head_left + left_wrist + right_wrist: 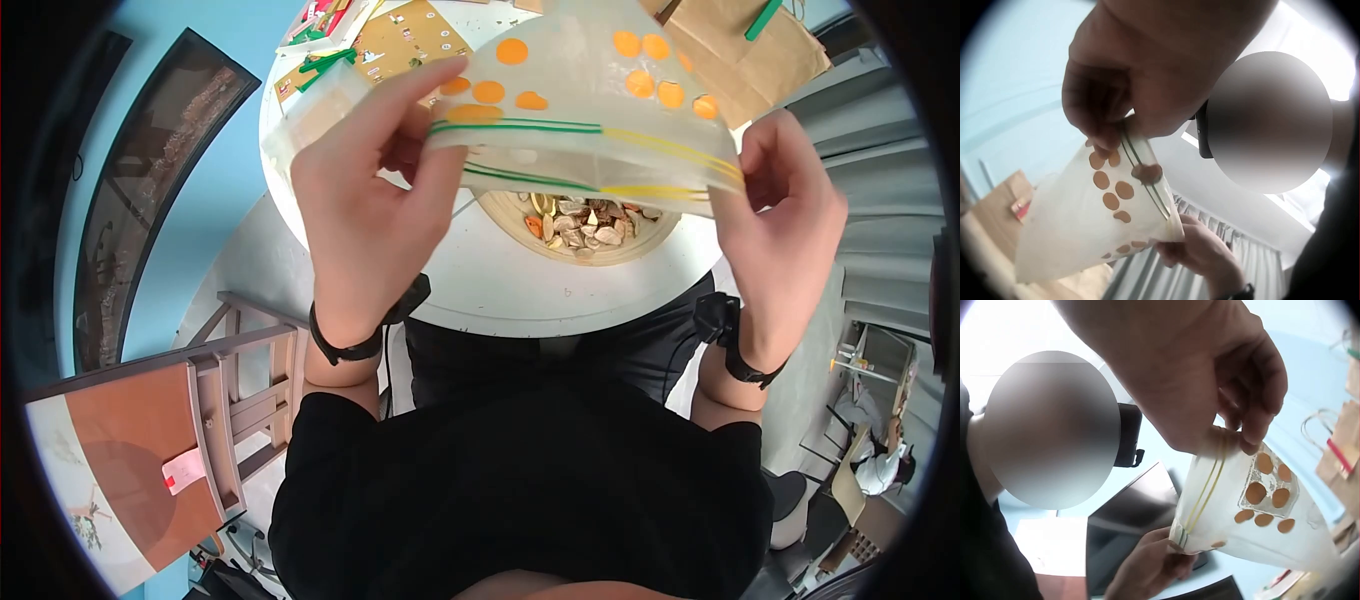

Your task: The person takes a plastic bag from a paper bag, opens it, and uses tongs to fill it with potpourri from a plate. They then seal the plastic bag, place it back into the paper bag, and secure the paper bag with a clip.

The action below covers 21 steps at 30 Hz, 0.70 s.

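A translucent zip bag (570,90) with orange dots is stretched between both hands, raised over the white table. Its green and yellow seal strips run along the near edge and stand apart in the middle. The left hand (375,200) pinches the green end between thumb and fingers; the right hand (785,215) pinches the yellow end. Below the bag, partly covered by it, a round shallow basket (600,258) holds dried slices (585,225). Both wrist views show the bag (1072,219) (1272,537) hanging from the pinching fingers.
Brown paper bags (745,60) lie at the table's far right, near a green clip (763,20). A patterned brown sheet (415,40) and green clips (325,65) are at the far left. The white table (490,285) has its near edge by the person's lap. A wooden chair (250,400) stands left.
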{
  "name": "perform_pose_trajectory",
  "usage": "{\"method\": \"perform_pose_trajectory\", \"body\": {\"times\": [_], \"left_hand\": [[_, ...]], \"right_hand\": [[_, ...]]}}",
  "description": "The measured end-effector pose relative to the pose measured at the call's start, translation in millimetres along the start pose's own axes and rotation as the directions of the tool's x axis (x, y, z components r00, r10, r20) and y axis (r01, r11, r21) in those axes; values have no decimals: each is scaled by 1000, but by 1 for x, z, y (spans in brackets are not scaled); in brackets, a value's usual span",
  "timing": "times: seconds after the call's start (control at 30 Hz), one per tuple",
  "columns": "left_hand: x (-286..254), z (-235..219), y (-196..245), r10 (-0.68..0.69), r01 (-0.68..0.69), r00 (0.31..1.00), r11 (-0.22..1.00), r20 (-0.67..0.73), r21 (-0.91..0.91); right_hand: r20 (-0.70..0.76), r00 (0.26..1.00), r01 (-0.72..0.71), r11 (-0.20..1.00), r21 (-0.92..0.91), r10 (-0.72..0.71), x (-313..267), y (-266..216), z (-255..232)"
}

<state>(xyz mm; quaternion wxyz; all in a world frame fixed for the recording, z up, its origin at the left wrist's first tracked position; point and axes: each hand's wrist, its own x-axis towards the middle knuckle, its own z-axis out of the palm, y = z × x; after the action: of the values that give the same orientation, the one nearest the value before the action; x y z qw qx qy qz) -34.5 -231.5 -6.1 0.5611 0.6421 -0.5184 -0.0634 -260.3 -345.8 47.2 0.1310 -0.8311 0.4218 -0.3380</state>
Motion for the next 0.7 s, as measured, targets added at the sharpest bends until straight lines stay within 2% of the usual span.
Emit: {"method": "perform_pose_trajectory", "body": {"times": [0.03, 0.07, 0.2, 0.23, 0.33, 0.37, 0.4, 0.47, 0.5, 0.57, 0.6, 0.67, 0.7], "left_hand": [[-1, 3, 0, 24, -25, 999, 1000, 26, 19], [-3, 7, 1, 46, -48, 998, 998, 49, 37], [3, 15, -5, 9, -6, 1000, 947, 7, -322], [5, 15, -9, 23, -27, 1000, 959, -19, -282], [3, 18, -21, 68, 3, 976, 946, 209, -324], [5, 11, -19, 160, -76, 927, 966, 338, -248], [4, 8, -23, 146, -73, 916, 976, 373, -203], [0, 6, -35, 115, -72, 891, 991, 440, -113], [-3, 5, -42, 22, -63, 901, 995, 433, 81], [-12, 14, -60, 26, -165, 931, 920, 365, 355], [-16, 19, -67, 40, -206, 942, 853, 333, 480], [-20, 23, -75, -67, -166, 918, 830, 391, 533], [-21, 24, -78, -118, -154, 901, 814, 418, 560]], "right_hand": [[-36, 999, 17, 1000, -10, -17, 1, 2, 1], [-13, 1000, 22, 999, -23, -22, 0, -1, -1], [84, 994, 70, 997, 24, -72, 2, -2, -12], [111, 987, 108, 993, 54, -113, 1, 6, -17], [168, 946, 249, 953, 174, -278, -2, 35, -34], [176, 928, 284, 930, 233, -328, -2, 44, -40], [30, 995, 77, 945, 317, -91, -9, 38, -36], [9, 997, -71, 985, 154, 70, -10, 70, -57], [-53, 983, -173, 985, 22, 174, -9, 83, -64], [-216, 914, -388, 894, -223, 342, -8, 100, -71], [-179, 912, -406, 871, -277, 368, -7, 103, -71], [-117, 896, -438, 812, -387, 428, -9, 112, -72], [-95, 912, -404, 835, -372, 399, -11, 122, -67]]}}
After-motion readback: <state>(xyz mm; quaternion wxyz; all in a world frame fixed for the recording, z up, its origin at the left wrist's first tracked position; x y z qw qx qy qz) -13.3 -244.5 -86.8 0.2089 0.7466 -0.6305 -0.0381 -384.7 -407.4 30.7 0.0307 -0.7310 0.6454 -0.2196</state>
